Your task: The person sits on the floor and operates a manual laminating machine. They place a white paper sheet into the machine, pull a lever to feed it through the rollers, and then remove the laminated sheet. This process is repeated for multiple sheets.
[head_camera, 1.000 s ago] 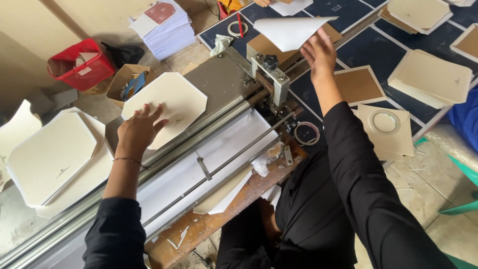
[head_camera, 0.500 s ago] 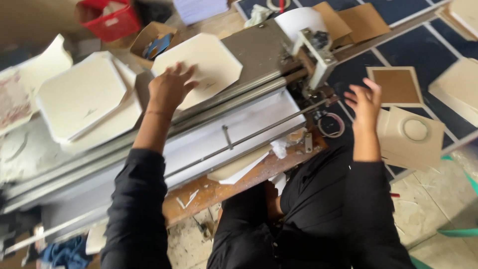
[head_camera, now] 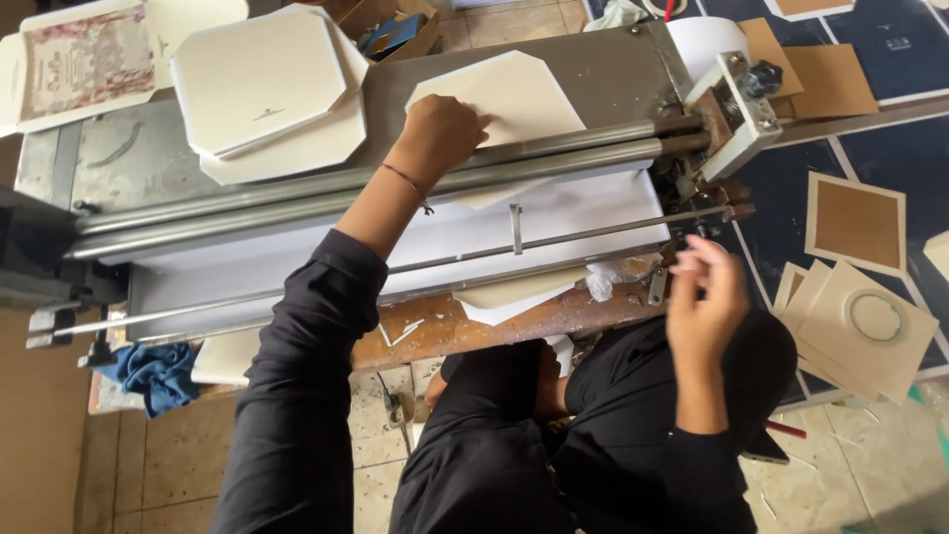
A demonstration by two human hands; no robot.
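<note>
**A:** What sits at the centre of the view?

**B:** A cream octagonal card sheet (head_camera: pixel 514 99) lies flat on the grey metal bed of a roller machine (head_camera: pixel 603 69), just behind its paired steel rollers (head_camera: pixel 346 198). The sheet's near edge reaches the rollers, and a pale strip shows below them.

**A:** What are the hands doing?

**B:** The left hand (head_camera: pixel 438 133) presses down on the left part of that sheet, fingers curled over it, a thin red cord bracelet (head_camera: pixel 407 185) at the wrist. The right hand (head_camera: pixel 704 297) hangs in the air to the right of the sheet and nearer the person, in front of the machine's right end. It holds nothing; its fingers are loosely bent, and they are blurred.

**A:** And around the sheet?

**B:** To its left on the bed, a stack of similar cream octagonal sheets (head_camera: pixel 262 84). To its right, past the machine's white end bracket (head_camera: pixel 741 109), brown cardboard squares (head_camera: pixel 858 222) lie on a dark blue floor mat (head_camera: pixel 890 148). Below the sheet, in front of the rollers, a worn wooden ledge (head_camera: pixel 474 326) carries paper scraps. Far to the lower left, a blue cloth (head_camera: pixel 153 371) lies bunched up.
</note>
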